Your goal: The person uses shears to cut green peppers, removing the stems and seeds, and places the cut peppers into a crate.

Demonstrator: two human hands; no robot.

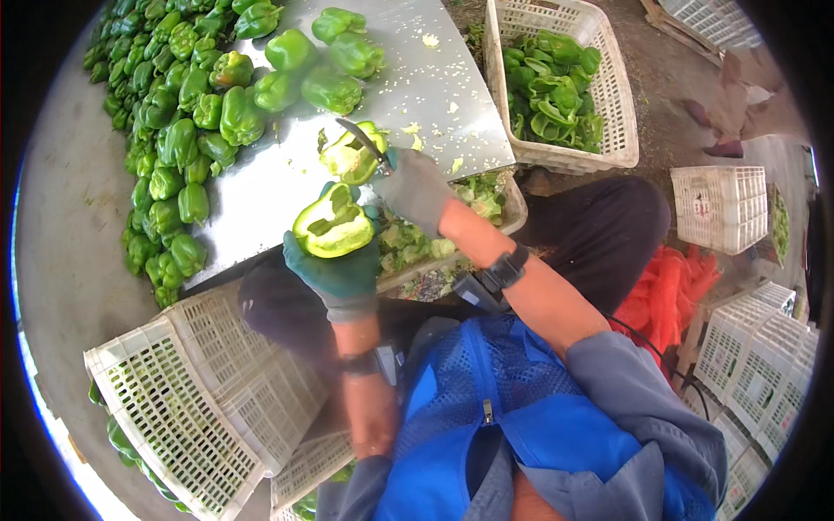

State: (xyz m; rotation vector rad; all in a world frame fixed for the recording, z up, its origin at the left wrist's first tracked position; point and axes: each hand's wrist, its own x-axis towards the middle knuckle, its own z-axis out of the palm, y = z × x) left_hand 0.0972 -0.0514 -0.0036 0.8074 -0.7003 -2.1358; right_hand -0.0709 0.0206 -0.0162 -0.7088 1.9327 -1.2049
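My left hand, in a green and grey glove, holds a hollowed bell pepper half, its pale cut side facing up. My right hand, in a grey glove, is closed round a small knife with a dark blade. The blade crosses a second cut bell pepper piece near the table's front edge; whether that piece rests on the metal or is held cannot be told. Whole green bell peppers lie beyond on the shiny metal table, which is strewn with seeds and scraps.
A large heap of whole peppers spreads across the left. One white crate at the far right holds cut pepper halves. Pale scraps fill a crate below the table edge. Other crates and red netting surround me.
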